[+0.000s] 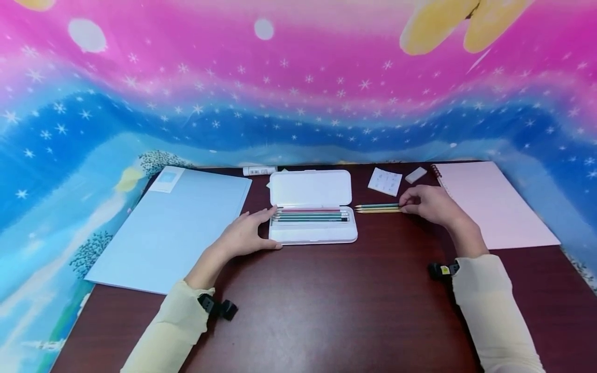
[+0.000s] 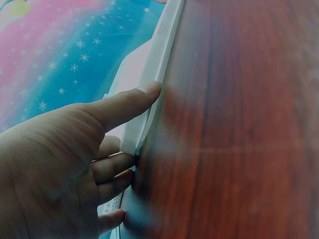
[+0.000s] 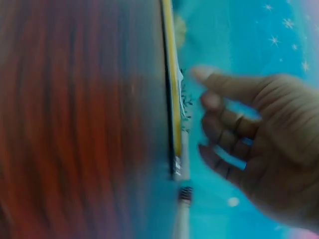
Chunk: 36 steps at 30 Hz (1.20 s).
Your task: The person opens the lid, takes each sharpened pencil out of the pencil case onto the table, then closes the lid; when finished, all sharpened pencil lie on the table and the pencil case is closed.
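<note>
A white pencil case (image 1: 313, 234) lies with its lid (image 1: 310, 188) raised, several green pencils and a reddish one (image 1: 310, 215) inside. My left hand (image 1: 244, 233) grips its left end: in the left wrist view the thumb (image 2: 132, 104) presses the front wall and the other fingers lie around the end. Two loose pencils (image 1: 378, 208), one green and one yellow, lie on the table right of the case. Over their right ends is my right hand (image 1: 429, 204), fingers loosely bent. The right wrist view, blurred, shows a gap between those fingers and the yellow pencil (image 3: 173, 74).
A light blue folder (image 1: 172, 228) covers the table's left side. Behind the case lies a white tube (image 1: 259, 170). A small printed paper (image 1: 385, 181) and a white eraser (image 1: 416, 175) lie at the back right, beside a pink spiral notebook (image 1: 503, 207). Patterned cloth (image 1: 298, 103) borders the table.
</note>
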### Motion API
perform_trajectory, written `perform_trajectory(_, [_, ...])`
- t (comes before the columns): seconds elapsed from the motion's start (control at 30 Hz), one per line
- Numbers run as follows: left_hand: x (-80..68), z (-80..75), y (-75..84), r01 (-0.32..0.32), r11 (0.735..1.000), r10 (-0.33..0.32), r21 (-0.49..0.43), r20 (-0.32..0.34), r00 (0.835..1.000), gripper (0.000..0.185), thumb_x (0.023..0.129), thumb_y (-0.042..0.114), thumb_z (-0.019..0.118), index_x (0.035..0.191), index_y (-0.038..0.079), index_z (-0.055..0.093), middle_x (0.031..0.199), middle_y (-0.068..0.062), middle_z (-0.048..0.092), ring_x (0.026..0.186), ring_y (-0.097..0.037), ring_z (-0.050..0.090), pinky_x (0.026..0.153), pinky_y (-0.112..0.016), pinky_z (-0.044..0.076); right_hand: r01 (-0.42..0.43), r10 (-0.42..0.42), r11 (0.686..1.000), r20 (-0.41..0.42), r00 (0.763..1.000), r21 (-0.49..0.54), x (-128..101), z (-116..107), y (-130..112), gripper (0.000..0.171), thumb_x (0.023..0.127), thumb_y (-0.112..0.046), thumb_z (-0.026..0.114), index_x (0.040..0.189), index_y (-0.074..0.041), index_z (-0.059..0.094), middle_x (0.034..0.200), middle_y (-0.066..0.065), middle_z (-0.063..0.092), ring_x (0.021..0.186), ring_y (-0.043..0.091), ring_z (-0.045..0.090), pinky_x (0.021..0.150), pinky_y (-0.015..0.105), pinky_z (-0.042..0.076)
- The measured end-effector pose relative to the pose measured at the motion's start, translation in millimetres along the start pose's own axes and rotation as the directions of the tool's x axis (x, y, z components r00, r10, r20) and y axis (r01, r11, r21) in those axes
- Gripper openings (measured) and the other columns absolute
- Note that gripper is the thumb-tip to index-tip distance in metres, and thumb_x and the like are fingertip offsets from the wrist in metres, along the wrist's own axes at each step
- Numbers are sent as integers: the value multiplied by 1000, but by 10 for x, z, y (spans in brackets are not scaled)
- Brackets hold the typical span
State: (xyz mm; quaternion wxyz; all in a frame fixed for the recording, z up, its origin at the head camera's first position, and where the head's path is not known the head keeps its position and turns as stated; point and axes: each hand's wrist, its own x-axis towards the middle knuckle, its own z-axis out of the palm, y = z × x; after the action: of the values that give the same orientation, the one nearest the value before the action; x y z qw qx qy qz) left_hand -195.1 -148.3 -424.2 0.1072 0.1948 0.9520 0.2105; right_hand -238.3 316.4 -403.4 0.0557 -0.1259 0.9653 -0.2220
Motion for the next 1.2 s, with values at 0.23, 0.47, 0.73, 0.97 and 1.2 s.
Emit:
perform_trajectory(0.23, [3, 8, -16, 2, 1000, -2, -6, 2, 1000, 102, 81, 52, 81, 161, 14, 30, 162, -12, 40, 150, -31, 39, 128, -54, 20, 200, -202, 979, -54, 978, -31, -27, -7, -520, 15, 92, -21, 75, 107, -20, 78, 101, 0, 76, 86, 18, 62, 81, 39, 50])
perform_trajectory(0.47, [-5, -29, -32, 12, 1000, -12, 7, -10, 1000, 101, 81, 51, 81, 161, 15, 31, 161, -13, 41, 150, -31, 39, 128, -54, 21, 346, -345, 938, 117, 931, 12, 100, 269, -1239, 28, 93, -24, 75, 120, -19, 77, 115, 1, 75, 95, 16, 67, 87, 40, 57])
perform_trajectory(0.73, [-21, 19, -22, 2, 1000, -2, -1, -6, 1000, 100, 81, 52, 81, 160, 16, 32, 160, -15, 43, 149, -32, 40, 128, -54, 22, 323, -283, 944, 327, 901, -73, 200, 566, -1537, 30, 97, -21, 70, 126, -19, 74, 125, 6, 71, 106, 20, 63, 99, 43, 55])
perform_trajectory(0.97, [-7, 28, -13, 0, 1000, 0, -5, -17, 1000, 99, 81, 50, 82, 160, 16, 33, 161, -13, 42, 149, -31, 40, 127, -54, 22, 351, -321, 933, 256, 912, -82, 213, 635, -1510, 24, 99, -6, 61, 113, -15, 77, 109, 4, 73, 89, 18, 59, 84, 35, 52])
perform_trajectory(1.2, [-10, 42, -9, 12, 1000, -13, -9, -11, 1000, 101, 81, 50, 82, 161, 17, 31, 162, -12, 40, 150, -31, 39, 128, -53, 21, 349, -330, 936, 235, 914, -45, 221, 671, -1503, 17, 98, -3, 59, 105, -15, 69, 92, 0, 64, 84, 16, 55, 77, 31, 48])
